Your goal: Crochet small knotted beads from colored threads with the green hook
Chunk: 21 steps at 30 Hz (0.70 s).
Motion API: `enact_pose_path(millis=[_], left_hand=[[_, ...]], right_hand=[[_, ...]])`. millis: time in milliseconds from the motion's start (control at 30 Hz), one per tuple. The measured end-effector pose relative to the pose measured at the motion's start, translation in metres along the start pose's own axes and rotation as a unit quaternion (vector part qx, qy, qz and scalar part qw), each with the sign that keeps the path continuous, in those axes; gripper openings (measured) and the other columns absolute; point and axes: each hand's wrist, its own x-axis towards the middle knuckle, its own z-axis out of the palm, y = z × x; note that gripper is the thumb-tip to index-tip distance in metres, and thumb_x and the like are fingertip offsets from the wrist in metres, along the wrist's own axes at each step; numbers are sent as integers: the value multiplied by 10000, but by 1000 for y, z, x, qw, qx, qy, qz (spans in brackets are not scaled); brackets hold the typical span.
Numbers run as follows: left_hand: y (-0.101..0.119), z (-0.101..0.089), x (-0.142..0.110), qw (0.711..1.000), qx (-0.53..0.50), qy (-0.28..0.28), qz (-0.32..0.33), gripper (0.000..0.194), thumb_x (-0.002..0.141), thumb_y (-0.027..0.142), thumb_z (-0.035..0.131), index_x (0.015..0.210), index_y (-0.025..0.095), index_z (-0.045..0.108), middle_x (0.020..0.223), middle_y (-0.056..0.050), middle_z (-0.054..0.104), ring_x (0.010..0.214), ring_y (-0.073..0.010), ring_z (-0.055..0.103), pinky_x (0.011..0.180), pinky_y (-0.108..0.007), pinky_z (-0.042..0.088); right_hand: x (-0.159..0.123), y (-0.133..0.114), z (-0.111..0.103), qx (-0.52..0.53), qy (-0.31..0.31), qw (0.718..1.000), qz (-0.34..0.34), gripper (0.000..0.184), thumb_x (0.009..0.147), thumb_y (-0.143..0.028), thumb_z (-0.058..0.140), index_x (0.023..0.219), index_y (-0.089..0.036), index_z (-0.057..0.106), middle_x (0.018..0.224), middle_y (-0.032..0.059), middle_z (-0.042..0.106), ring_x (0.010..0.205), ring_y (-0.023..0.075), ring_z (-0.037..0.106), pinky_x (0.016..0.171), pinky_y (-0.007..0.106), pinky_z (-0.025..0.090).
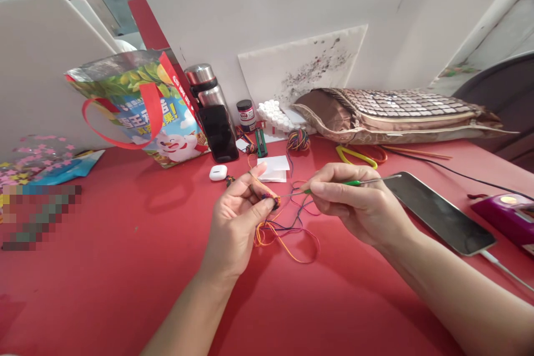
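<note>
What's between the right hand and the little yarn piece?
The head view shows the metal end of the green hook, pointing from the right hand toward the yarn piece, with loose strands beneath.

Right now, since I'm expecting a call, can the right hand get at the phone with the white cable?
Probably yes: the phone lies uncovered beside the right hand, though that hand holds a green-handled hook it may need to put down.

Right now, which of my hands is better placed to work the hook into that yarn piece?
Your right hand, probably: it holds the green-handled hook, one end pointing at the yarn piece. Your left hand pinches that piece, so it seems suited to steadying it.
</note>
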Motion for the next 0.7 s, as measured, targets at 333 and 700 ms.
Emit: enact_pose_path(millis=[333, 700], left_hand=[[-13, 13, -9, 998, -32, 59, -9, 415, 655, 163, 959, 1047, 272, 878, 773, 40, 691, 752, -105, 683, 794, -234, 592], [-7, 5, -11, 997, 58, -5, 59, 341, 792, 234, 901, 1128, 285, 866, 932, -34, 780, 924, -193, 723, 939, -338, 587]], right_hand=[[-2, 17, 8, 93, -23, 995, 12, 312, 741, -367, 935, 663, -174, 703, 512, -14, 621, 419, 58, 364, 430, 219, 222], [0, 22, 8, 110, -61, 991, 48, 375, 783, -431, 931, 718, -188, 652, 574, -26, 648, 432, 58, 377, 458, 231, 297]])
